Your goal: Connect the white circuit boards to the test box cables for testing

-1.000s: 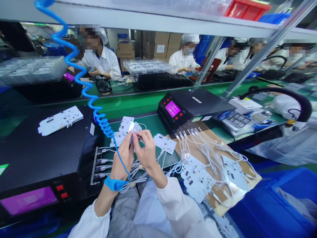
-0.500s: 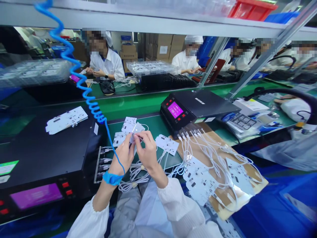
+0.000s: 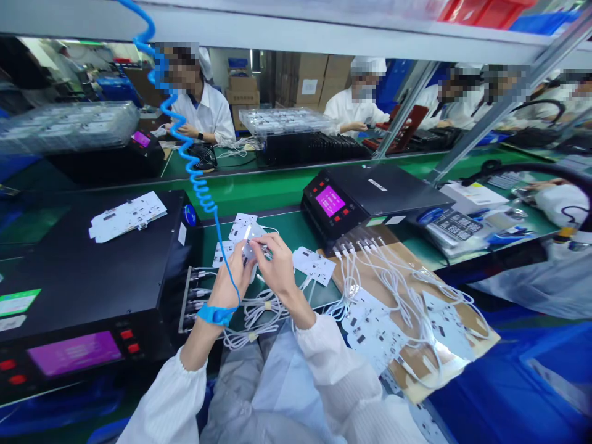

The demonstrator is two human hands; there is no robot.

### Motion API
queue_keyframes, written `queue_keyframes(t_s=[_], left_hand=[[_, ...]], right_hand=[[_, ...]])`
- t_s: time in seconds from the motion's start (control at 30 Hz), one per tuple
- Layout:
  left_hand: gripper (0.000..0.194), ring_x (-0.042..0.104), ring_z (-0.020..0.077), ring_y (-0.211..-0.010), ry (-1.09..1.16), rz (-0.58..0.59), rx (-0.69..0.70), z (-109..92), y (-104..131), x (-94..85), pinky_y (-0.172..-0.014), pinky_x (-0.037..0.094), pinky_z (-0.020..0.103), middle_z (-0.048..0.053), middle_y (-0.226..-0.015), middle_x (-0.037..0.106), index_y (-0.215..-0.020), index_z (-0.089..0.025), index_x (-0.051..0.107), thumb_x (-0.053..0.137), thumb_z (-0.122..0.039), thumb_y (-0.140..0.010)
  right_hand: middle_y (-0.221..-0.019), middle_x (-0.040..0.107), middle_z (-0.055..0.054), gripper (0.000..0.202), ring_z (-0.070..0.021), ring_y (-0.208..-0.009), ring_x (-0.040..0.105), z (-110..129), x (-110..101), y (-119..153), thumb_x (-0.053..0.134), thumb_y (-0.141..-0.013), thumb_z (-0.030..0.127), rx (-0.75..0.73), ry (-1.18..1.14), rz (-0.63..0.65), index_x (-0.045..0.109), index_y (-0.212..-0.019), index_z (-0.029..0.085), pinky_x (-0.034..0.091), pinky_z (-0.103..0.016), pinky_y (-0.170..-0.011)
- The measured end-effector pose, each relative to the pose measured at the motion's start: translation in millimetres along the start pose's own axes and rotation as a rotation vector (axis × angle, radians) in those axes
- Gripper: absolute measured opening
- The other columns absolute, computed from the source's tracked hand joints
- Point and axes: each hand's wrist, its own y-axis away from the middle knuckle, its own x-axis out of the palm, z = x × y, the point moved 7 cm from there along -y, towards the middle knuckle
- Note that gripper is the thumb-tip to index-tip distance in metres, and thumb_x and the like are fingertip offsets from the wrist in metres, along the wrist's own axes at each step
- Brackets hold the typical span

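Note:
Over the green bench, my left hand (image 3: 232,279) and my right hand (image 3: 277,266) meet with closed fingers on a small pale circuit board (image 3: 248,250). Its lower part is hidden behind my fingers. A blue wrist strap (image 3: 216,314) with a coiled cord circles my left wrist. Just beyond my hands lies another white circuit board (image 3: 243,224), partly covered. To the right of my right hand, a white circuit board (image 3: 314,265) rests flat with a cable at its lower edge. Bundled white cables (image 3: 263,306) lie below my hands.
A black tester (image 3: 330,200) with a lit screen stands behind right, its cables running over cardboard (image 3: 411,382) to more boards (image 3: 377,330). Another black tester (image 3: 87,277) fills the left, boards (image 3: 129,216) on top. The coiled blue cord (image 3: 187,145) hangs ahead. Co-workers sit opposite.
The view has shifted slightly, so the coiled cord appears further right. My right fingers have moved a little on the board, showing more of its pale face.

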Motion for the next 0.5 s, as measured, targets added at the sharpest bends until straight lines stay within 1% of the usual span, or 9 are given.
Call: queue_keyframes(t_s=[0.07,0.13,0.2,0.23,0.3,0.37,0.43,0.5], left_hand=[[0.051,0.074,0.0293,-0.099,0.029,-0.045,-0.058,6,1,-7.0,-0.08,0.059,0.038,0.014,-0.118,0.072,-0.138,-0.019,0.049,0.062,-0.04,-0.093],[0.062,0.074,0.0293,-0.095,0.025,-0.097,-0.133,11,4,-17.3,-0.08,0.059,0.038,0.013,-0.116,0.072,-0.136,-0.02,0.049,0.075,-0.042,-0.084],[0.072,0.074,0.0304,-0.093,-0.008,-0.149,-0.191,13,10,-29.7,-0.079,0.059,0.038,0.013,-0.114,0.072,-0.135,-0.02,0.05,0.084,-0.039,-0.076],[0.073,0.074,0.0315,-0.093,-0.038,-0.184,-0.217,12,14,-36.9,-0.078,0.059,0.038,0.013,-0.113,0.071,-0.136,-0.02,0.05,0.086,-0.037,-0.075],[0.07,0.073,0.0347,-0.095,-0.13,-0.265,-0.263,8,25,-51.5,-0.078,0.059,0.041,0.015,-0.113,0.071,-0.141,-0.019,0.048,0.081,-0.037,-0.082],[0.062,0.072,0.0382,-0.099,-0.227,-0.326,-0.285,1,35,-62.7,-0.081,0.057,0.045,0.019,-0.118,0.069,-0.146,-0.018,0.045,0.069,-0.039,-0.092],[0.058,0.071,0.04,-0.101,-0.281,-0.349,-0.294,-3,42,-68.4,-0.082,0.056,0.048,0.021,-0.123,0.067,-0.149,-0.018,0.043,0.06,-0.039,-0.098],[0.057,0.071,0.0393,-0.097,-0.273,-0.343,-0.298,-1,44,-68.9,-0.08,0.056,0.047,0.02,-0.119,0.069,-0.148,-0.018,0.044,0.06,-0.039,-0.097]], right_hand=[[-0.096,0.07,-0.005,0.016,-0.0177,-0.089,0.066,-5,0,-6,0.059,-0.1,0.03,0.025,-0.006,0.006,0.072,-0.095,0.022,0.055,-0.031,-0.083],[-0.096,0.07,-0.005,0.016,-0.0174,-0.089,0.065,-9,-2,-10,0.059,-0.1,0.03,0.052,-0.012,-0.013,0.072,-0.095,0.021,0.055,-0.031,-0.084],[-0.094,0.07,-0.004,0.015,-0.0168,-0.086,0.065,-14,-1,-13,0.06,-0.099,0.029,0.077,-0.009,-0.021,0.072,-0.094,0.021,0.054,-0.03,-0.082],[-0.094,0.07,-0.004,0.015,-0.0165,-0.085,0.064,-17,0,-13,0.061,-0.099,0.029,0.09,-0.003,-0.011,0.072,-0.094,0.02,0.054,-0.03,-0.08],[-0.094,0.069,-0.004,0.013,-0.0163,-0.084,0.064,-23,6,-14,0.063,-0.098,0.026,0.117,0.022,0.035,0.072,-0.093,0.02,0.052,-0.028,-0.077],[-0.096,0.07,-0.004,0.01,-0.0165,-0.087,0.065,-29,16,-12,0.064,-0.097,0.023,0.148,0.072,0.105,0.073,-0.093,0.019,0.051,-0.028,-0.077],[-0.099,0.07,-0.005,0.009,-0.0173,-0.091,0.066,-33,29,-10,0.064,-0.098,0.02,0.174,0.157,0.186,0.072,-0.095,0.019,0.05,-0.028,-0.08],[-0.103,0.071,-0.006,0.01,-0.019,-0.095,0.067,-37,43,-6,0.063,-0.099,0.02,0.195,0.278,0.294,0.072,-0.098,0.019,0.05,-0.03,-0.082]])
